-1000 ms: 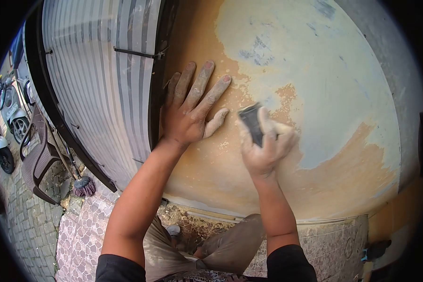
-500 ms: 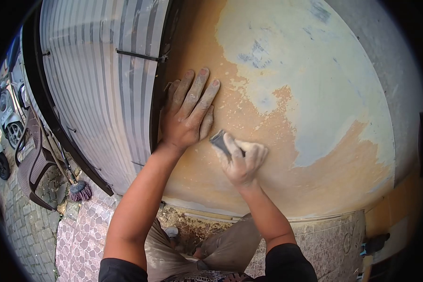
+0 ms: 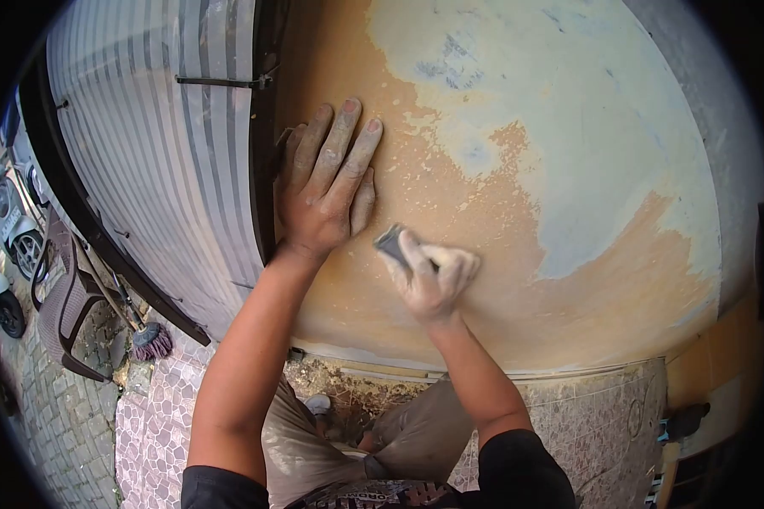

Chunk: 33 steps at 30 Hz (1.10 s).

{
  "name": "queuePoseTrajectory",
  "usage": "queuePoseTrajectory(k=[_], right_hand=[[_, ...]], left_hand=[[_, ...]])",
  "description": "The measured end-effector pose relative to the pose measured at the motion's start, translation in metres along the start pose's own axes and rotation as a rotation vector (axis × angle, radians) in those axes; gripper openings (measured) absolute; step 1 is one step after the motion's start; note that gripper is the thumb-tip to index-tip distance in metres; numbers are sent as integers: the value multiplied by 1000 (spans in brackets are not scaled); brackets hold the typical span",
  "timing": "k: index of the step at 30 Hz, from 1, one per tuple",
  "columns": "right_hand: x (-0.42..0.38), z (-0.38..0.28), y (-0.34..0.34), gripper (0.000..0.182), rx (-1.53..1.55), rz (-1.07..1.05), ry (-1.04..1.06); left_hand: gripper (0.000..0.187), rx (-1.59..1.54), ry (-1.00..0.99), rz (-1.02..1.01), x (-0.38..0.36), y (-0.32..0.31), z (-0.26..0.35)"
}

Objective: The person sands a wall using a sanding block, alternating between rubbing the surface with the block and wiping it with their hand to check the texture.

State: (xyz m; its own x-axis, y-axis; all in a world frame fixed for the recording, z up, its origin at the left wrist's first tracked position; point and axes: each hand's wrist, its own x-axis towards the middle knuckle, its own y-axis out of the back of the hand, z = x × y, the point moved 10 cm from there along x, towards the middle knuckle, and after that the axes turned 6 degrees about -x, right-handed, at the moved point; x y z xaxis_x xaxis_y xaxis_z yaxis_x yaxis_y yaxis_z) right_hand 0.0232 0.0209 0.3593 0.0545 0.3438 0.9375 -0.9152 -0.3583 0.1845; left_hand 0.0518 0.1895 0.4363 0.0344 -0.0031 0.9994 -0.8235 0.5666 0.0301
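My left hand [image 3: 325,182] lies flat on the wall [image 3: 492,318], its dusty fingers stretched upward beside the dark frame of a striped panel. Closed around a dark grey piece of sandpaper [image 3: 390,243], my right hand [image 3: 437,278] presses against the wall just right of and below the left. The hand and sandpaper look slightly blurred. Orange-tan paint with pale flecks surrounds both hands. A large pale patch [image 3: 603,170] with ragged edges covers the wall's upper right. The sandpaper's working face is hidden.
The striped corrugated panel [image 3: 157,127] stands along the left in its dark frame. Beyond it are a brown woven chair [image 3: 68,297], a mop [image 3: 151,341] and parked motorbikes [image 3: 13,220]. Stone-patterned tiles [image 3: 165,416] and rough soil [image 3: 344,382] lie below.
The view has shifted, so the wall and panel appear slightly higher and farther left. My left hand stays flat on the wall; my right hand still grips the sandpaper at nearly the same spot.
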Motion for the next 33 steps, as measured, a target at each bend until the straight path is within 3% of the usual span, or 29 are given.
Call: queuePoseTrajectory(k=[1,3,5,7,8,10,11,12,16,19,21,23,26,30,33], right_hand=[[-8,-2,8,51,1,10,3],[-12,-6,-3,53,85,-220,87],[29,26,13,51,42,-65,-23],[85,78,40,55,95,200,-293],[102,83,39,55,85,192,-295],[112,111,48,60,241,379,-535],[104,95,47,60,-20,372,-382],[90,72,40,58,-86,330,-307],[-1,-6,2,56,38,-71,-49],[27,22,12,52,43,-1,-122],[85,66,35,52,97,245,-348],[128,95,45,55,142,333,-479],[123,63,39,52,-121,333,-313],[14,7,7,45,-30,73,-79],[23,21,17,47,5,-18,-76]], left_hand=[[50,-1,7,-13,0,-1,-1],[51,18,5,-19,1,0,-1],[51,21,-5,-21,1,0,1],[51,7,-10,-23,-1,-1,1],[52,10,-11,-22,-1,0,1],[52,19,-11,-18,1,0,1],[52,17,-13,-6,2,2,3],[52,13,-8,-15,1,2,2],[50,1,-1,-26,0,0,0],[50,29,-1,-34,0,0,1],[50,31,-20,-28,0,0,1],[50,12,-10,5,0,1,1],[50,3,-6,-4,0,1,0],[50,16,-3,-28,-1,0,0],[49,23,1,-37,-1,-1,0]])
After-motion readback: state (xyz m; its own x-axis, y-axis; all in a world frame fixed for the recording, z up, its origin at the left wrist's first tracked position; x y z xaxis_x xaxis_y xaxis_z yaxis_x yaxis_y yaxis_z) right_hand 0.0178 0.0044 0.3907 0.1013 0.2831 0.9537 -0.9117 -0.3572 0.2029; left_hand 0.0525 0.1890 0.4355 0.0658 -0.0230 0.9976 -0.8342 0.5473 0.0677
